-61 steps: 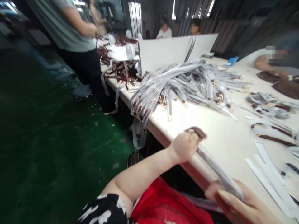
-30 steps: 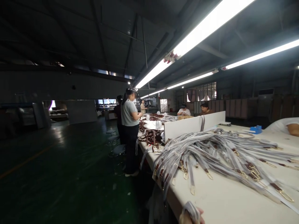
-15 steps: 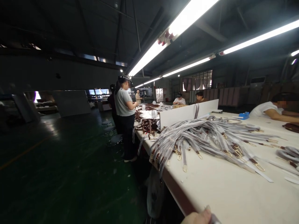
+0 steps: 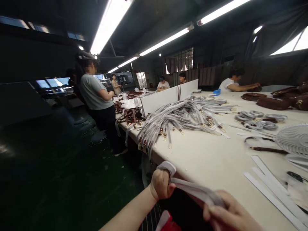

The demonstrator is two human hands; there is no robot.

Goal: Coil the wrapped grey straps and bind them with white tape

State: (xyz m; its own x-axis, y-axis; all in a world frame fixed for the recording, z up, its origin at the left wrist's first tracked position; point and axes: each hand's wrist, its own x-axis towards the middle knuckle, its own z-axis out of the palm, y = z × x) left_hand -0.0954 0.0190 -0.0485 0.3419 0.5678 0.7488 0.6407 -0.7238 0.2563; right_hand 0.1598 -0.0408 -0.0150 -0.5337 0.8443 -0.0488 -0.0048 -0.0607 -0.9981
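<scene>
A grey strap (image 4: 192, 189), covered in what looks like thin clear film, is stretched between my two hands at the table's near edge. My left hand (image 4: 160, 184) is closed in a fist around one part, and a loop of the strap curls over its knuckles. Lower right, my right hand (image 4: 228, 210) grips the strap between thumb and fingers, partly cut off by the frame's bottom. Beyond them a heap of similar wrapped straps (image 4: 173, 112) with gold clasps and brown ends spreads across the cream table (image 4: 199, 154).
A white upright board (image 4: 168, 96) stands behind the heap. To the right are coiled straps (image 4: 260, 120), brown bags (image 4: 274, 102), a white fan grille (image 4: 293, 138) and white strips (image 4: 271, 192). A standing co-worker (image 4: 96, 93) is at the left; others sit across the table.
My view has turned right and down. Both hands are now in view with the strap stretched between them; earlier only part of one hand showed at the bottom edge.
</scene>
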